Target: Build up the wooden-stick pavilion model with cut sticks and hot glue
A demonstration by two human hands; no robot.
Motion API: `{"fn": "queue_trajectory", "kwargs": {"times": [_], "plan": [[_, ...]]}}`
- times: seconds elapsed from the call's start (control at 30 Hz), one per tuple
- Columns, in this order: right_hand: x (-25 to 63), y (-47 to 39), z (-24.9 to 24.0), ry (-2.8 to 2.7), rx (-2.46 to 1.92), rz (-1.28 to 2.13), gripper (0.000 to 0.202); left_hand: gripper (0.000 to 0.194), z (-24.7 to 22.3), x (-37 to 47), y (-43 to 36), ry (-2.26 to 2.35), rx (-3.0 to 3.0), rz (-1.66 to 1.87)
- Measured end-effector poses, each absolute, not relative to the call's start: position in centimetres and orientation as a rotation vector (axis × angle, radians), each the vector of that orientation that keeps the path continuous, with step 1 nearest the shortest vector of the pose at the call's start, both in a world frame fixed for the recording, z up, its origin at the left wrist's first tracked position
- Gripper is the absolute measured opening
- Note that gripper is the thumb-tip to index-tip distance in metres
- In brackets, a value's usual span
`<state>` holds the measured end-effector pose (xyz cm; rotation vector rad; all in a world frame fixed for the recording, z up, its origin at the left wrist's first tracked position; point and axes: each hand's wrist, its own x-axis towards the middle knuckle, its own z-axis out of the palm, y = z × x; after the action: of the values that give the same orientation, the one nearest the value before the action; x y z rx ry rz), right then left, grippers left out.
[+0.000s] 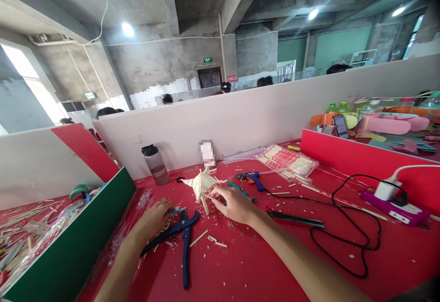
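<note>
Near the middle of the red table stands a small model built of pale wooden sticks point(202, 184), with pointed corners and sticks jutting out below. Against its lower right side, my right hand point(232, 203) has thumb and fingers pinched on a thin wooden stick point(208, 196). My left hand point(158, 218) is low over the tabletop at the left, its fingers reaching out and partly hidden, over short cut sticks point(162, 234). Right beside those fingers lies a blue ratchet cutter point(185, 226), handles spread towards me. Whether the left hand touches it I cannot tell.
A blue glue gun point(253, 180) lies behind my right hand, near teal-handled pliers point(240, 189). A black utility knife point(295, 219) and looping cable lead to a purple power strip point(395, 208). A bottle point(156, 167), bagged sticks point(292, 160) and a green divider point(79, 242) surround the space.
</note>
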<state>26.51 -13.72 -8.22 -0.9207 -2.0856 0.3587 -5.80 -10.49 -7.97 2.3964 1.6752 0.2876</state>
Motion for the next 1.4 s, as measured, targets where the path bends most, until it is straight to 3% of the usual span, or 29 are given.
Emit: {"fn": "queue_trajectory", "kwargs": {"times": [0.4, 0.7, 1.17, 1.4], "plan": [[26.6, -13.8, -8.1, -2.086, -0.916, 0.336, 0.006, 0.041, -8.2, -4.8, -10.8, 1.54, 2.547, 0.202], [26.6, -13.7, -8.3, -2.095, -0.918, 0.317, 0.005, 0.034, -8.4, -4.0, -10.9, 1.523, 2.65, 0.161], [26.6, -13.6, -8.3, -2.088, -0.905, 0.311, 0.006, 0.028, -8.8, -4.0, -10.4, 1.566, 2.407, 0.689], [26.6, -13.6, -8.3, -2.087, -0.904, 0.321, 0.007, 0.011, -8.2, -3.0, -10.3, 1.3, 1.71, 1.159]]}}
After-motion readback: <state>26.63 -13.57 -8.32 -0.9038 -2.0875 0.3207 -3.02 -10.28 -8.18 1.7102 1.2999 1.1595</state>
